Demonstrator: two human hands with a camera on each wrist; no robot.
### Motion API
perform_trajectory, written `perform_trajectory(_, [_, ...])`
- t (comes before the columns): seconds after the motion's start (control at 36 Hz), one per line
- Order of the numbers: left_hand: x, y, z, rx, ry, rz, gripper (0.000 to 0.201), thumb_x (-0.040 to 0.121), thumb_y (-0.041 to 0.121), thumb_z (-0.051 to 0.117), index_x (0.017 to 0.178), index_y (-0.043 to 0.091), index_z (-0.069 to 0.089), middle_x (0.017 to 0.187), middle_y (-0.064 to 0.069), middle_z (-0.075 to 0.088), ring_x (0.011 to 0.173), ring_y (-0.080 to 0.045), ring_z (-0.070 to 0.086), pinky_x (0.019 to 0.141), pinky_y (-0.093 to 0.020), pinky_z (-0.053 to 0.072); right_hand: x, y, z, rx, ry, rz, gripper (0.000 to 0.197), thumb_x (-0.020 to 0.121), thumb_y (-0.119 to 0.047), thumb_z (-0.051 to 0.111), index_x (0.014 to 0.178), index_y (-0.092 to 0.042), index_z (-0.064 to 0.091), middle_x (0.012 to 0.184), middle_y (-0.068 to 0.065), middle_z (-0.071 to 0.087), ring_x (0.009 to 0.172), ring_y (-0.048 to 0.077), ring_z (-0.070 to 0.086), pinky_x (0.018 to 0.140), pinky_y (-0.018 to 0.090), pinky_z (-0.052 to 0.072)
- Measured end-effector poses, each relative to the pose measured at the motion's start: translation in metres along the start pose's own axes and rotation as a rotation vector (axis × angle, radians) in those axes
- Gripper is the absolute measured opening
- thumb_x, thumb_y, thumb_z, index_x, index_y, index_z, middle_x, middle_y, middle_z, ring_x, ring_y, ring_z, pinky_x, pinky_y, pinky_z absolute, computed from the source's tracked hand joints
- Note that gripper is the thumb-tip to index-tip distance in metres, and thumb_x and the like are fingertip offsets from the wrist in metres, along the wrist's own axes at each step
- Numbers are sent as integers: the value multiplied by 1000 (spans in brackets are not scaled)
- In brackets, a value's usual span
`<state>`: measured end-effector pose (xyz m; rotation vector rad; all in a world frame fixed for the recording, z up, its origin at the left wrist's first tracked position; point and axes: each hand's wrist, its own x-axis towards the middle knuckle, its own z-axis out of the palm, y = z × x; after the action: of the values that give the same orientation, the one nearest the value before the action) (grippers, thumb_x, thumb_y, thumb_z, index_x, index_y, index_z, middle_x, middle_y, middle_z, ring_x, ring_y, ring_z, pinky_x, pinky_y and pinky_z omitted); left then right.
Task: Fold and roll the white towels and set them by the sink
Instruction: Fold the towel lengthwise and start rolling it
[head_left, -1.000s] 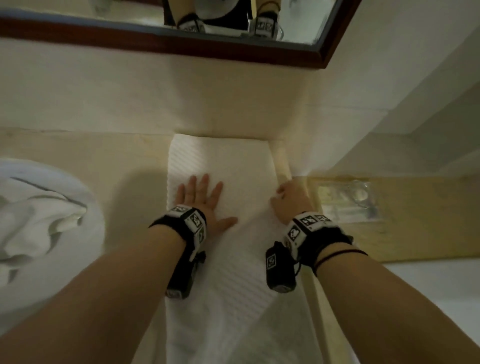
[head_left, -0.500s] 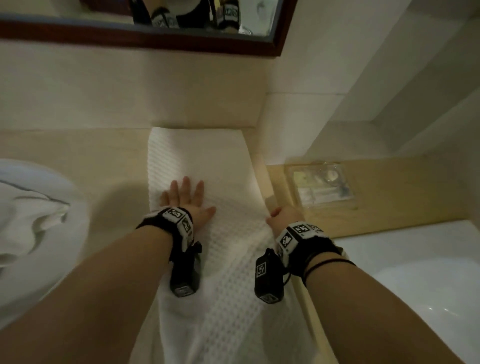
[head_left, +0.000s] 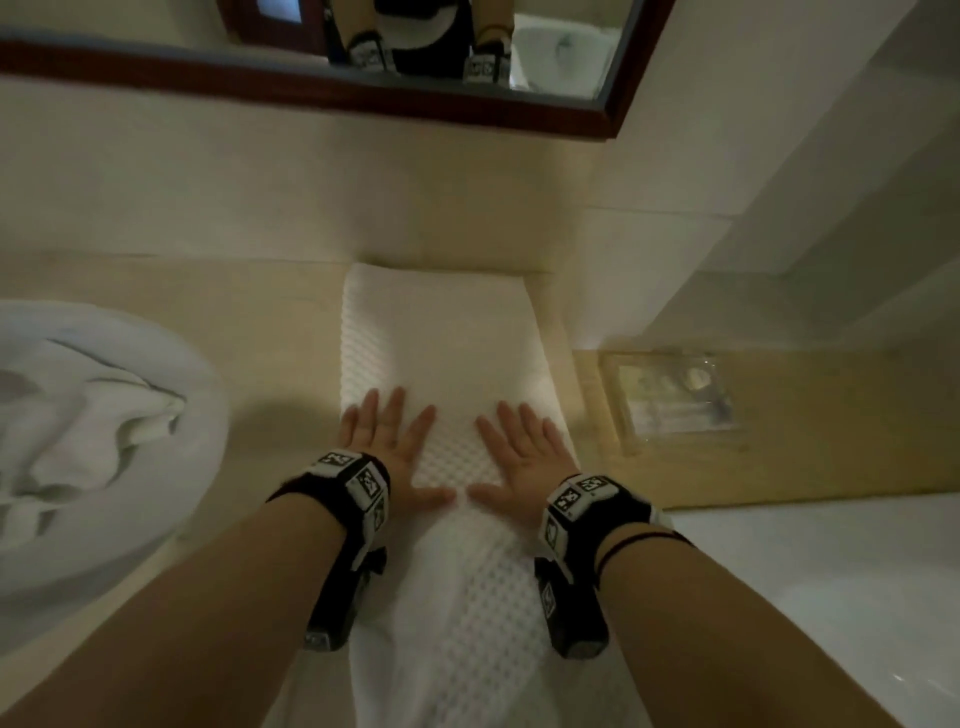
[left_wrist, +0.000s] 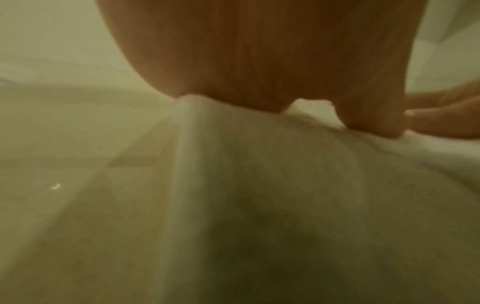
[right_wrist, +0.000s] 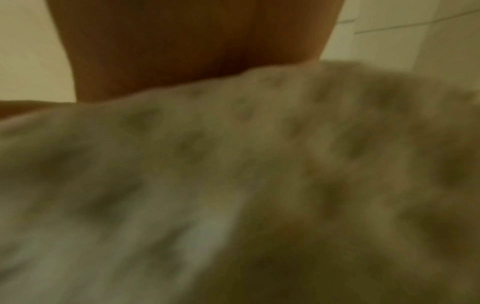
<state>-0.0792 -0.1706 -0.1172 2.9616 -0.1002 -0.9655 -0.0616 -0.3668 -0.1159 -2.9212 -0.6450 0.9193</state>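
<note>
A white waffle-weave towel (head_left: 441, 338) lies as a long folded strip on the beige counter (head_left: 280, 322), running from the back wall toward me and over the front edge. My left hand (head_left: 387, 441) presses flat on its left half, fingers straight and spread. My right hand (head_left: 524, 447) presses flat on its right half beside it, thumbs nearly touching. In the left wrist view the palm (left_wrist: 259, 57) rests on the towel (left_wrist: 285, 195). The right wrist view shows blurred towel weave (right_wrist: 233, 174) under the palm (right_wrist: 194, 41). Another crumpled white towel (head_left: 78, 441) fills the sink on the left.
The round white sink (head_left: 208, 415) sits left of the strip. A clear wrapped amenity pack (head_left: 670, 397) lies on a wooden shelf (head_left: 831, 426) at right. A white bathtub rim (head_left: 831, 597) is below it. A dark-framed mirror (head_left: 618, 78) hangs on the wall behind.
My right hand has left the towel's right edge, where its fingers were curled, and now lies flat on the towel. The left hand stays flat. The camera view shifted.
</note>
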Motion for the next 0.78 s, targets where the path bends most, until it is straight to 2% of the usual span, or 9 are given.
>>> perform_trajectory(0.11, [-4, 0, -12, -3, -44, -40, 120, 63, 86, 47, 144, 34, -26, 148, -10, -38, 139, -33, -30, 114, -42, -16, -5, 23, -11, 21, -91, 113, 86, 91, -65, 31, 148, -24, -18, 153, 0, -30, 141, 25, -27, 115, 38, -13])
perform_trajectory(0.17, [1, 1, -24, -13, -80, -64, 123, 64, 84, 51, 144, 31, -26, 148, -12, -37, 139, -35, -28, 115, -43, -14, -1, 26, -27, -33, -75, 159, 86, 92, -64, 31, 149, -21, -16, 154, 5, -28, 142, 26, -26, 115, 38, -14])
perform_trajectory(0.25, [12, 1, -37, -53, -55, -96, 113, 73, 81, 42, 146, 27, -24, 150, -11, -35, 141, -33, -26, 116, -43, -12, 23, 6, -51, -11, 17, 58, 83, 93, -61, 32, 149, -22, -16, 154, 4, -27, 142, 23, -25, 115, 37, -13])
perform_trajectory(0.33, [23, -4, -30, 2, -7, -50, 109, 73, 83, 38, 146, 29, -23, 151, -7, -35, 140, -29, -28, 115, -41, -14, 46, -9, -49, 29, -42, -54, 78, 95, -57, 31, 149, -26, -14, 156, 0, -24, 144, 21, -20, 116, 36, -11])
perform_trajectory(0.44, [33, -15, -27, 35, -12, -28, 112, 68, 85, 42, 144, 35, -25, 149, -5, -38, 139, -30, -31, 114, -43, -16, 57, 15, -32, 24, 23, 16, 79, 92, -62, 32, 149, -32, -14, 154, -6, -27, 142, 18, -25, 114, 35, -15])
perform_trajectory(0.58, [49, -19, -34, 54, 6, -36, 114, 65, 87, 43, 143, 39, -25, 149, -3, -37, 138, -32, -31, 114, -49, -15, 57, 28, -48, 63, -23, 158, 75, 96, -57, 27, 149, -23, -15, 155, 1, -26, 143, 23, -24, 115, 35, -14])
perform_trajectory(0.64, [53, -21, -39, 75, 2, -40, 115, 64, 87, 43, 142, 39, -26, 149, -2, -37, 139, -33, -30, 115, -50, -13, 47, 19, -51, 25, -41, 108, 77, 95, -58, 26, 149, -21, -15, 154, 3, -28, 142, 22, -25, 114, 35, -15])
perform_trajectory(0.69, [54, -21, -46, 91, 6, -57, 117, 62, 88, 43, 142, 38, -27, 150, -1, -37, 139, -32, -29, 116, -50, -11, 30, 4, -46, 11, -60, -31, 78, 96, -57, 28, 149, -23, -17, 153, 2, -29, 142, 21, -25, 114, 34, -15])
perform_trajectory(0.78, [50, -17, -45, 102, 36, -75, 116, 66, 86, 42, 144, 34, -25, 151, -4, -34, 140, -32, -27, 115, -48, -11, 9, -9, -17, -46, -98, -173, 79, 94, -59, 28, 148, -24, -17, 152, 1, -31, 141, 21, -27, 113, 34, -18])
